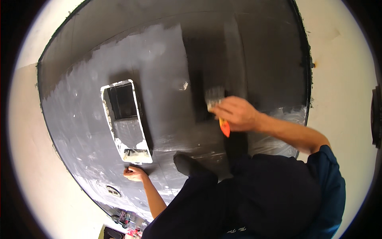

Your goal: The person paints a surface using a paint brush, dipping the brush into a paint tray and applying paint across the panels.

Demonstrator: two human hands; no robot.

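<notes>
My right hand (pixel 238 113) grips a flat paintbrush (pixel 215 97) with an orange-tipped handle. Its bristles, blurred, meet the dark-coated floor (pixel 270 59) right of centre. To the left lies a white rectangular paint tray (pixel 140 113), its rim smeared and its deep end holding dark liquid. Just below the tray's near end, my left hand (pixel 135 174) is closed with its fingers curled in. Nothing shows in it, and it seems apart from the tray.
My dark-socked foot (pixel 185 164) stands on the grey floor near the tray. A round drain cover (pixel 114 191) is set in the floor at lower left, with assorted items (pixel 125 219) beyond it. Pale walls (pixel 338 79) enclose both sides, with dark coating along their bottom edges.
</notes>
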